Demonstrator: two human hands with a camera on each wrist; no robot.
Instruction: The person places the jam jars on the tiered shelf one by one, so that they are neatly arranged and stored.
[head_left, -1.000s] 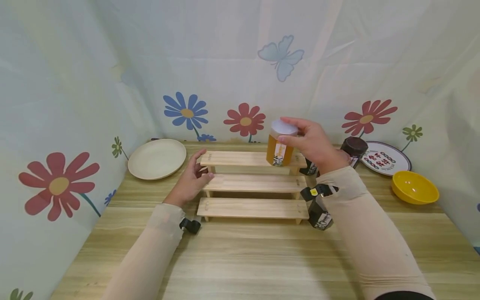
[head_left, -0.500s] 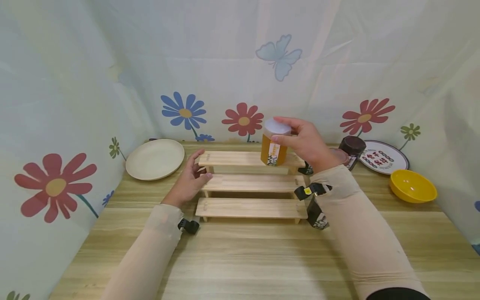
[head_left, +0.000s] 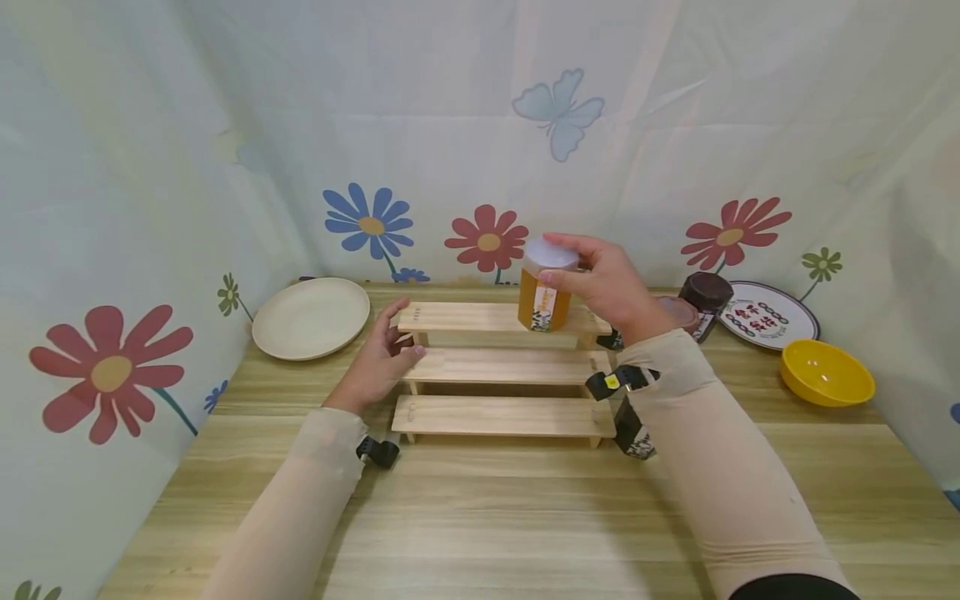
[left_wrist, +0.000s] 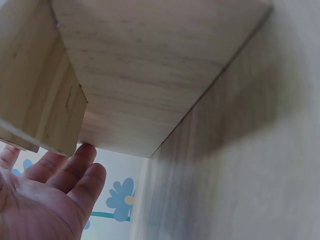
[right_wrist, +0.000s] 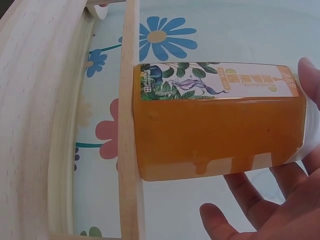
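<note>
A three-step wooden display rack (head_left: 495, 367) stands on the table. My right hand (head_left: 611, 287) holds a jar of amber honey (head_left: 530, 302) by its white lid, thumb in front and fingers behind. The honey jar stands upright on the top step, right of its middle; in the right wrist view its base meets the edge of the wooden step (right_wrist: 129, 150). At the rack's left end, my left hand (head_left: 375, 362) touches the wood with fingers extended. From the left wrist, those fingers (left_wrist: 87, 187) show beside the rack's underside (left_wrist: 140, 65).
A dark-lidded jar (head_left: 707, 292) and a patterned plate (head_left: 772, 335) are at the back right, near a yellow bowl (head_left: 825, 375). A dark box-like item (head_left: 636, 437) lies beside the rack, partly behind my right arm. At the back left is a cream plate (head_left: 311, 321).
My right hand has brought the honey jar a little to the left along the top step. The left hand stays at the rack's left end.
</note>
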